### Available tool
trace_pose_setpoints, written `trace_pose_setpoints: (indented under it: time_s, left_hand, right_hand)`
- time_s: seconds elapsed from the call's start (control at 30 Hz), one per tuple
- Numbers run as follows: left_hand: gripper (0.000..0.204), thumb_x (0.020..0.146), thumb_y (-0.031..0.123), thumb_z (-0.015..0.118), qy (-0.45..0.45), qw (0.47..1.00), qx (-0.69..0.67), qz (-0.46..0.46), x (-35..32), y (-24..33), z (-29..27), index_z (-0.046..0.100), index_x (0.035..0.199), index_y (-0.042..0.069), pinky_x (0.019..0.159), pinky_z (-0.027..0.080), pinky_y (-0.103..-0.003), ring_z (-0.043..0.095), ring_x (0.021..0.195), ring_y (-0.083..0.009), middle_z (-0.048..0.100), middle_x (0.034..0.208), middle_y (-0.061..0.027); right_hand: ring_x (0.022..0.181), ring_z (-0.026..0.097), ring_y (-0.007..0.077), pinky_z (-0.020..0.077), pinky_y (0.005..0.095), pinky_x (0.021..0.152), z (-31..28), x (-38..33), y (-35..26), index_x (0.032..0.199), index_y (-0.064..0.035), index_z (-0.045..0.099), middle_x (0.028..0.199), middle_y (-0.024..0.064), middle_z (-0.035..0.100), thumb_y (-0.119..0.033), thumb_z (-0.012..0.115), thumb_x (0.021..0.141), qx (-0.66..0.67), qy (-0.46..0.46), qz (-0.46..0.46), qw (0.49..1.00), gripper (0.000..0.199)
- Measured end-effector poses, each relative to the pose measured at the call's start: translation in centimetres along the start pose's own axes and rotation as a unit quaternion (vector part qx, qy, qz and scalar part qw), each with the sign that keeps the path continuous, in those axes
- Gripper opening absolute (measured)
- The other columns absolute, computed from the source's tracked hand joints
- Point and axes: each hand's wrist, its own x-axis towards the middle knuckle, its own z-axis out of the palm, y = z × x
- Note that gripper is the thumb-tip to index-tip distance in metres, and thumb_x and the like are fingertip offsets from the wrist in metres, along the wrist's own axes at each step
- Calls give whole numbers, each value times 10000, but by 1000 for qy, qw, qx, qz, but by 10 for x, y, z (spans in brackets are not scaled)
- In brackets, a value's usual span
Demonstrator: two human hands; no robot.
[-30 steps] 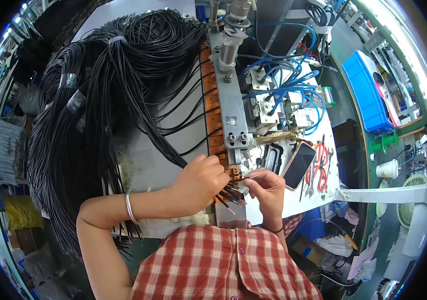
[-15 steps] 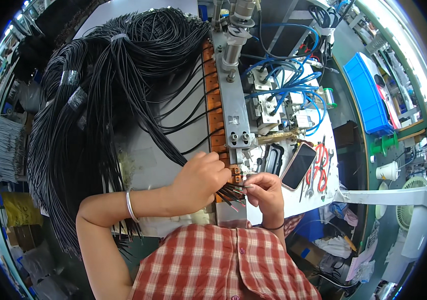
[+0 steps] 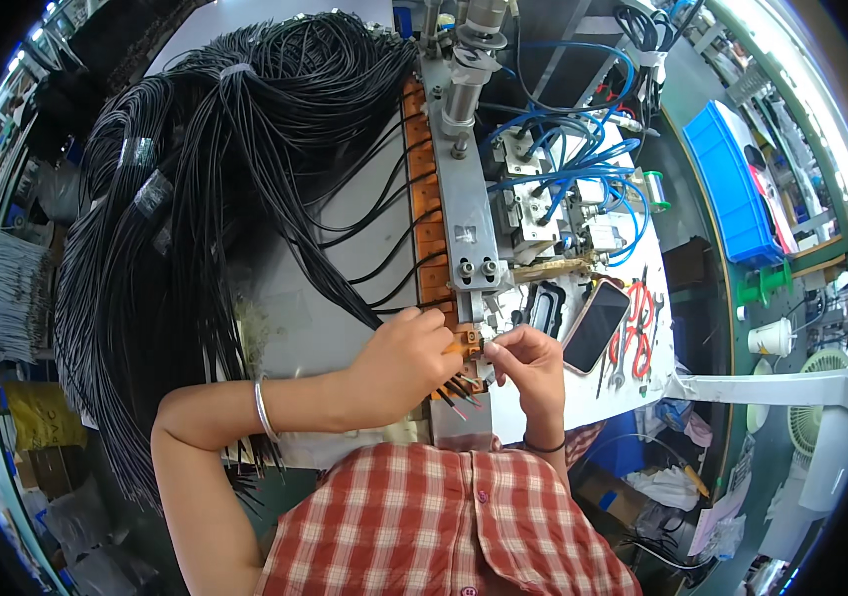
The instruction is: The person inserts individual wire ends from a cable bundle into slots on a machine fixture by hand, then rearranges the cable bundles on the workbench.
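My left hand (image 3: 404, 356) is closed around a bundle of black cables (image 3: 330, 266), whose cut ends with some coloured wires (image 3: 462, 393) stick out below the fist. Just right of it, my right hand (image 3: 528, 370) pinches at the near part of an orange fixture strip (image 3: 431, 236). What lies between those fingertips is too small to make out. Several single black cables run from the bundle into the strip's slots. Along the strip's right side lies a metal bar (image 3: 466, 223).
A large heap of black cables (image 3: 196, 119) covers the left and back. To the right are a pneumatic cylinder (image 3: 462, 99), blue air hoses (image 3: 583, 184), a phone (image 3: 596, 326), red-handled pliers (image 3: 639, 343) and a wrench (image 3: 617, 370). A blue bin (image 3: 732, 189) stands further right.
My right hand has moved slightly away from my body, up to the orange strip. My left hand has shifted a little right with the cables. One more cable now shows at the strip's near slots.
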Motion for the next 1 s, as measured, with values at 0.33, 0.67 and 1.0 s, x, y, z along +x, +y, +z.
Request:
trace_pose_setpoints:
  time_s: [0.33,0.67,1.0]
  left_hand:
    - [229,528,-30,586,-36,998,19,-54,2,-1,-10,496,721,53,665,351,-350,473,734,-246,487,679,-60]
    - [198,533,-6,595,-36,996,66,-57,3,-2,-12,501,692,65,674,350,-338,472,712,-228,480,648,-43]
    - [188,560,14,611,-40,995,83,-25,0,-1,-10,517,718,51,653,359,-328,475,715,-223,497,688,-57]
  right_hand:
    - [461,396,12,310,169,398,-5,9,4,803,-38,512,603,-47,477,-130,539,901,35,-69,80,994,137]
    - [457,320,4,224,174,395,3,12,-4,805,-55,507,587,-75,418,-137,539,897,12,-34,90,995,127]
    - [475,340,-11,231,163,420,2,1,3,847,-31,537,607,-82,444,-88,579,866,-73,8,27,997,73]
